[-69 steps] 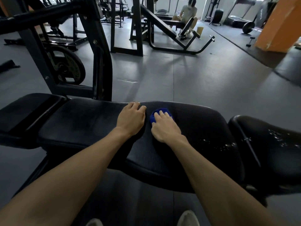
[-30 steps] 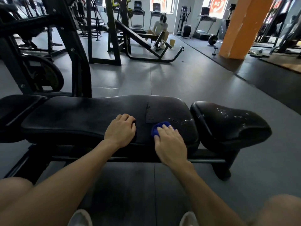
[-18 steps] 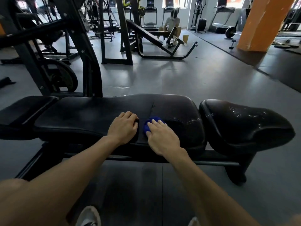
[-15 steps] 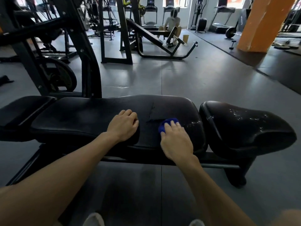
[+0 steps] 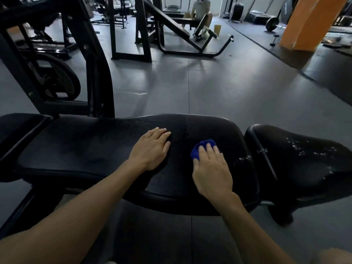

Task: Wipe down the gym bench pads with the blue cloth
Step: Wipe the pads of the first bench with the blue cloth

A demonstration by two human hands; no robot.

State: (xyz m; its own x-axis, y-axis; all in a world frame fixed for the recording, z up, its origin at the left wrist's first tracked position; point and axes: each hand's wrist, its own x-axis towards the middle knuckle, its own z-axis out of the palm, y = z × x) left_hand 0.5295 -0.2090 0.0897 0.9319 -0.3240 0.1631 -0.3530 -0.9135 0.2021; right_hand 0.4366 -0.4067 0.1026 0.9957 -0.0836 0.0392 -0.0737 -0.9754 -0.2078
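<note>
Grey gym floor [image 5: 219,88] with a black rack [image 5: 91,60] at left and an orange pillar [image 5: 308,21] far right; across the foreground lies the long black bench pad [image 5: 85,147], with a droplet-speckled seat pad [image 5: 304,159] just beside its right end. Left hand [image 5: 152,149] rests flat on the bench pad, fingers straight and holding nothing. Right hand [image 5: 211,172] presses the bunched blue cloth [image 5: 198,149] onto the pad's right part with straight fingers, near some droplets.
</note>
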